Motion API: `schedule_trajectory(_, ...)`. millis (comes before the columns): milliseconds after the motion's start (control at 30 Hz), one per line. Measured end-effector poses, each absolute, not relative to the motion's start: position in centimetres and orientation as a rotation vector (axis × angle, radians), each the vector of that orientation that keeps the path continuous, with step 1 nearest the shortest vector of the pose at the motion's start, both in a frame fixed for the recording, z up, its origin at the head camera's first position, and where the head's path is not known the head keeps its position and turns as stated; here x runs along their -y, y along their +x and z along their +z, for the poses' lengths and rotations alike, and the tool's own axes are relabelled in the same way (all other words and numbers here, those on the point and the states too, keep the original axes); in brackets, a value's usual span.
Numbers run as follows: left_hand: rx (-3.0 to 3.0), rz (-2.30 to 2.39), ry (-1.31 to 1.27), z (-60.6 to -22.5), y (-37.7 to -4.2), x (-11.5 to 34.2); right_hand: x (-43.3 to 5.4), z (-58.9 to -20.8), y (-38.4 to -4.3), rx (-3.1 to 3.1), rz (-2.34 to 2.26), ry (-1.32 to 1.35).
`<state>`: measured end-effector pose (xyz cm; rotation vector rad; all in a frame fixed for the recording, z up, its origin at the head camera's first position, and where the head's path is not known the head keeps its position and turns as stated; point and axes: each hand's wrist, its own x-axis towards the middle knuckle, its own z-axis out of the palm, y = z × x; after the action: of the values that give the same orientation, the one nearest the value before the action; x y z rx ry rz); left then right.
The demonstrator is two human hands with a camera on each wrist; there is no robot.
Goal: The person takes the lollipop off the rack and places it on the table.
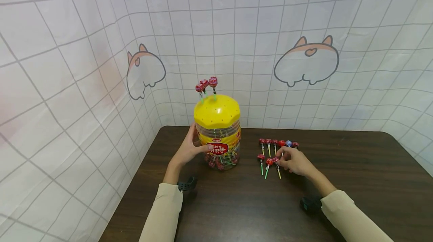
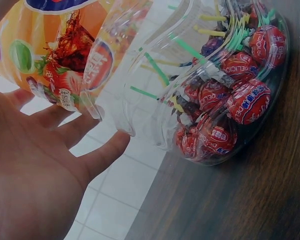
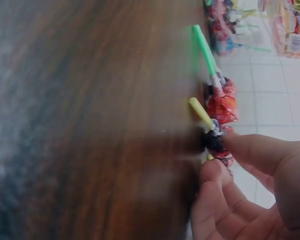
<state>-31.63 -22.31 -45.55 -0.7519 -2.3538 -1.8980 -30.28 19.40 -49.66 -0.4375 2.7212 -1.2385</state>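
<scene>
A clear candy jar (image 1: 218, 140) with a yellow lid (image 1: 218, 112) stands upright on the table. My left hand (image 1: 187, 148) rests on its left side, thumb across the front label, fingers spread and fairly straight in the left wrist view. Three lollipops (image 1: 213, 81) stick up from the lid, heads upward. To the right, my right hand (image 1: 293, 161) pinches a lollipop with a yellow stick (image 3: 200, 112) at its wrapped head, the stick touching or close to the tabletop. Beside it lies a red lollipop with a green stick (image 1: 269, 162). Wrapped lollipops (image 2: 247, 100) fill the jar's bottom.
A back row of several lollipops (image 1: 268, 142) lies on the dark wooden table (image 1: 236, 212), partly hidden behind my right hand. Another lollipop (image 1: 261, 157) lies at the front row's left. A white gridded cloth (image 1: 243, 46) hangs close behind the table.
</scene>
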Motion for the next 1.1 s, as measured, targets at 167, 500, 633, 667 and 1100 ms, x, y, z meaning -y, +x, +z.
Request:
schedule_trajectory(167, 2.347, -1.902, -0.767, -45.7, -31.8, 22.3, -19.2, -47.8, -30.2, -2.755, -1.243, -0.475)
schedule_trajectory(500, 2.341, -1.905, -0.772, -45.5, -31.7, 22.3, -15.1, -37.6, -29.6, -2.772, -1.407, -0.770)
schedule_trajectory(633, 2.330, -1.916, -0.784, -45.6, -31.7, 22.3, -12.3, -34.1, -29.5, -2.760, -1.510, -0.901)
schedule_trajectory(667, 2.329, -1.913, -0.790, -45.7, -31.7, 22.4, -11.6, -33.4, -29.4, -2.762, -1.534, -0.918)
schedule_trajectory(1100, 2.331, -1.921, -0.791, -45.6, -31.7, 22.4, -3.8, -29.1, -31.5, -2.648, -1.932, -1.083)
